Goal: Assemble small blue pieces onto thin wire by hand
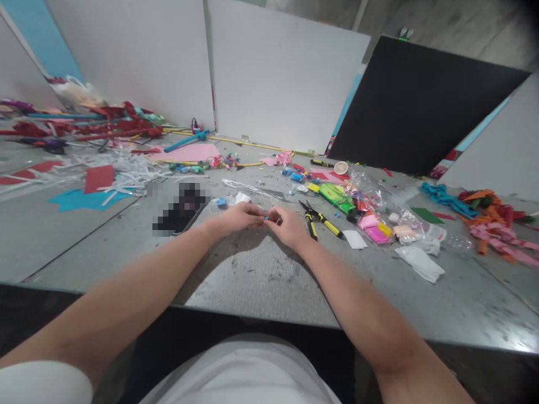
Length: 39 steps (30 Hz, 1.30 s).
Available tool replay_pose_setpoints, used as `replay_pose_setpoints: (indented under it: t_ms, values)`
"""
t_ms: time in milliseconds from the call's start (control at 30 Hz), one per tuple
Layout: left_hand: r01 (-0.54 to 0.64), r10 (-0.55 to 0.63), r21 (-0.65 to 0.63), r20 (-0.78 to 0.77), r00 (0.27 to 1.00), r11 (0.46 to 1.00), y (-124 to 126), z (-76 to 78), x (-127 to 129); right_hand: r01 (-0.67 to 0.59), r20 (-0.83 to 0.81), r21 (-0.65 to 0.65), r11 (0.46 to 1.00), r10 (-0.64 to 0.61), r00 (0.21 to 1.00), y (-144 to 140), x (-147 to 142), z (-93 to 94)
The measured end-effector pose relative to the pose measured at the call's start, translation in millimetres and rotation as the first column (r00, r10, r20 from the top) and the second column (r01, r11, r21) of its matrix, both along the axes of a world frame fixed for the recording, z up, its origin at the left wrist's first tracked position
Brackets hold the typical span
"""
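My left hand [238,216] and my right hand [288,225] meet over the middle of the grey table [261,280]. Between their fingertips they pinch a tiny blue piece [266,217], too small to tell what it is. Yellow-handled pliers [318,220] lie just right of my right hand. A clear plastic bag of coloured clay pieces [374,210] sits beyond the pliers.
A dark blurred object [181,209] lies left of my hands. Red and blue paper scraps [90,182] and white strips cover the left side. Orange and pink strips [497,221] pile at the right. White paper bits [421,262], white boards and a black board [421,106] stand around.
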<state>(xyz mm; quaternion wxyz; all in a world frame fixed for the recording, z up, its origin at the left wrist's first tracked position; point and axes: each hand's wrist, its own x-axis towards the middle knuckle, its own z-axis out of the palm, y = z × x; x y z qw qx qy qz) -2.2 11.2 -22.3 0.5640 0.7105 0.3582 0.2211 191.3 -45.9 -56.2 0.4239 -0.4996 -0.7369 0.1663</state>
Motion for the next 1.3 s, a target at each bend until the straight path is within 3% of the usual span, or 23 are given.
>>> replay_pose_setpoints:
  t_ms: [133, 233, 400, 500, 533, 600, 667, 700, 733, 800, 867, 933, 1033, 1133, 1200, 1300]
  values:
    - [-0.03, 0.081, -0.278, 0.174, 0.981, 0.96, 3.9, -3.8, 0.4, -0.025, 0.081, 0.127, 0.992, 0.015, 0.997, 1.5, 0.1, -1.1]
    - [-0.028, 0.113, -0.361, 0.218, 0.969, 0.932, 6.7, -4.8, 0.5, -0.047, 0.055, 0.137, 0.989, 0.039, 0.998, 1.9, -0.5, -1.3]
    - [-0.013, 0.049, -0.244, 0.145, 0.988, 0.97, 4.5, -0.9, -1.3, -0.072, 0.091, 0.129, 0.989, 0.061, 0.994, 1.6, 1.1, -0.7]
    - [-0.025, 0.029, 0.095, -0.041, 0.999, 0.995, 5.2, 1.9, -2.5, -0.037, 0.139, 0.128, 0.991, 0.019, 0.99, 2.5, 3.1, -0.8]
    - [-0.027, 0.06, 0.266, -0.12, 0.991, 0.964, 7.4, 2.1, -3.2, -0.021, 0.131, 0.115, 0.993, 0.006, 0.991, 2.9, 3.6, -1.0]
    - [-0.013, 0.185, 0.586, -0.234, 0.954, 0.81, 15.0, 1.1, -5.5, 0.006, 0.087, 0.059, 0.998, -0.011, 0.996, 3.8, 3.9, -1.9]
    - [0.014, 0.341, 0.774, -0.295, 0.893, 0.633, 25.1, -1.7, -9.4, 0.009, 0.026, -0.013, 1.0, -0.009, 1.0, 4.8, 3.0, -4.1]
    - [0.031, 0.436, 0.821, -0.334, 0.836, 0.571, 30.0, -3.4, -11.6, 0.007, -0.012, -0.043, 0.999, -0.008, 1.0, 5.6, 2.1, -5.7]
    - [0.04, 0.525, 0.839, -0.375, 0.764, 0.542, 34.4, -5.2, -13.8, 0.007, -0.055, -0.065, 0.998, -0.01, 0.998, 6.4, 1.1, -7.5]
    - [0.03, 0.617, 0.822, -0.45, 0.646, 0.569, 40.5, -7.9, -17.2, -0.001, -0.135, -0.093, 0.996, -0.011, 0.991, 8.1, -1.2, -11.4]
    - [-0.015, 0.623, 0.78, -0.489, 0.611, 0.626, 42.8, -9.4, -18.8, -0.012, -0.17, -0.1, 0.995, -0.005, 0.985, 9.3, -3.0, -14.1]
    - [-0.076, 0.617, 0.753, -0.471, 0.63, 0.653, 42.6, -9.7, -18.9, 0.002, -0.159, -0.076, 0.997, -0.014, 0.987, 9.6, -3.9, -14.6]
    - [-0.172, 0.643, 0.769, -0.365, 0.673, 0.616, 41.4, -9.0, -17.8, 0.08, -0.149, -0.024, 0.997, -0.083, 0.985, 9.0, -3.9, -12.9]
    - [-0.282, 0.6, 0.75, -0.185, 0.779, 0.598, 38.9, -6.4, -15.5, 0.141, -0.16, -0.045, 0.989, -0.146, 0.976, 9.5, -3.2, -13.1]
    - [-0.401, 0.561, 0.647, -0.051, 0.826, 0.649, 33.8, -2.9, -12.2, 0.134, -0.181, -0.085, 0.987, -0.147, 0.972, 10.4, -2.6, -14.5]
    - [-0.501, 0.512, 0.361, 0.071, 0.856, 0.787, 19.3, 4.1, -4.6, 0.076, -0.191, -0.077, 0.994, -0.09, 0.977, 10.2, -2.0, -14.3]
